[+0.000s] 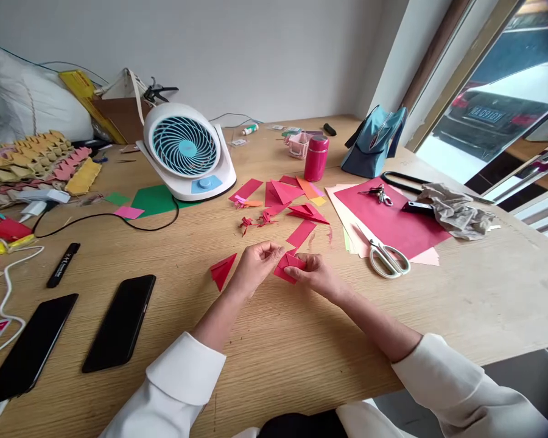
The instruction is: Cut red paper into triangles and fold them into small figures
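Note:
A small folded piece of red paper (283, 265) is held just above the table. My right hand (317, 275) is closed on it, with the thumb across its front. My left hand (260, 260) has thumb and fingers pinched together at the paper's upper left; whether a corner lies between the fingertips is hidden. A folded red triangle (223, 271) lies left of my left hand. Just beyond the hands rest a red paper strip (301, 233), a folded red paper piece (309, 212) and crumpled red scraps (258, 222).
White-handled scissors (388, 258) lie right, beside large red sheets (393, 213) with keys on top. A white fan (187, 152) stands behind, near a pink canister (316, 158) and a blue bag (375, 141). Two black phones (119, 322) and a marker (64, 265) lie left.

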Motion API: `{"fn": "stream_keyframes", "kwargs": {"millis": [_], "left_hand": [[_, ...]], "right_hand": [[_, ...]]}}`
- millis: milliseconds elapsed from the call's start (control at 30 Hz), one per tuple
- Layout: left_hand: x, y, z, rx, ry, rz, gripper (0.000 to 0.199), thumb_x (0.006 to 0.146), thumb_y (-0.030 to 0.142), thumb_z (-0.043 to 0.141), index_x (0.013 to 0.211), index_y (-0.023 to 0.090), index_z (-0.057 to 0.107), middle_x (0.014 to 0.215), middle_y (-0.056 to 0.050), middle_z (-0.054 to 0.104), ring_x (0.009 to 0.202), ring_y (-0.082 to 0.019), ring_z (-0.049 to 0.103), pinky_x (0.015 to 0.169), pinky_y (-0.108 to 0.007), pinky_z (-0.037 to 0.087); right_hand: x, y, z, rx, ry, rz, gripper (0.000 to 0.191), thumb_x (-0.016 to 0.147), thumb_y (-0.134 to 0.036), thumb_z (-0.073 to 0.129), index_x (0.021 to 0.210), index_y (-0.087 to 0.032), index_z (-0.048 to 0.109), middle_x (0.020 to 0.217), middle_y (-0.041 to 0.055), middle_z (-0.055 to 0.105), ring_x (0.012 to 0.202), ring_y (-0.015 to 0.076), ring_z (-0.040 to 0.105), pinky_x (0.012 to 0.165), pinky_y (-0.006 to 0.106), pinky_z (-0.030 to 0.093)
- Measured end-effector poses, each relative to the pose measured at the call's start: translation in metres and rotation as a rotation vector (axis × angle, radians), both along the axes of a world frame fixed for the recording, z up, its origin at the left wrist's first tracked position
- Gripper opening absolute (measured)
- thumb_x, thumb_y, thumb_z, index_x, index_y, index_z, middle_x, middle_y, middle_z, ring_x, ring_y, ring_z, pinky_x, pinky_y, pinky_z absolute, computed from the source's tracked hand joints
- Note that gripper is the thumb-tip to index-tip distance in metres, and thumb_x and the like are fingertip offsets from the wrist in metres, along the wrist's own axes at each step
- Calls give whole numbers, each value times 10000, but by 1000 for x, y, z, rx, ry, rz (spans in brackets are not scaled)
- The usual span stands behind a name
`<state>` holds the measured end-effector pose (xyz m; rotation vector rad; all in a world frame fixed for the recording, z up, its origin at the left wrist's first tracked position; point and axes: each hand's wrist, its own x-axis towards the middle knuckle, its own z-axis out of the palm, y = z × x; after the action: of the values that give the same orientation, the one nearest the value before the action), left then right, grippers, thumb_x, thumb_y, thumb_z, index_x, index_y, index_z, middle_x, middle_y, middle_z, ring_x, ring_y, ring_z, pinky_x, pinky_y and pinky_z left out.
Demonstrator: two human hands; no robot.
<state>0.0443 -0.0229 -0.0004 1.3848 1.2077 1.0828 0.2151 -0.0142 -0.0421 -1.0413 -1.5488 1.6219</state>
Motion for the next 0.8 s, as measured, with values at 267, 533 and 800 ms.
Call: {"fn": "stream_keyframes", "kwargs": {"millis": [267, 533, 800], "left_hand": [[10, 5, -28, 37, 121, 52, 248, 879, 373, 596, 742, 168, 568, 697, 18, 556, 659, -117, 492, 635, -233, 413], [20, -1, -31, -16, 45, -3, 266, 882, 378, 593, 735, 157, 598, 704, 6, 565, 678, -122, 510, 643, -235, 409], [19, -2, -31, -5, 30, -25, 200, 829, 338, 670, 782, 144, 663, 756, -19, 634, 683, -124, 545, 641, -241, 438]], "right_hand": [[3, -5, -7, 1, 57, -24, 367, 777, -515, 707, 790, -172, 577, 670, -24, 531, 575, 99, 426, 519, 235, 313], [5, -6, -9, -19, -9, -24, 386, 811, -489, 664, 658, -187, 478, 553, -65, 360, 494, 69, 270, 466, 247, 179], [6, -9, -6, 52, -68, -17, 319, 830, -452, 634, 735, -154, 570, 598, -54, 368, 532, 77, 280, 488, 247, 215]]}}
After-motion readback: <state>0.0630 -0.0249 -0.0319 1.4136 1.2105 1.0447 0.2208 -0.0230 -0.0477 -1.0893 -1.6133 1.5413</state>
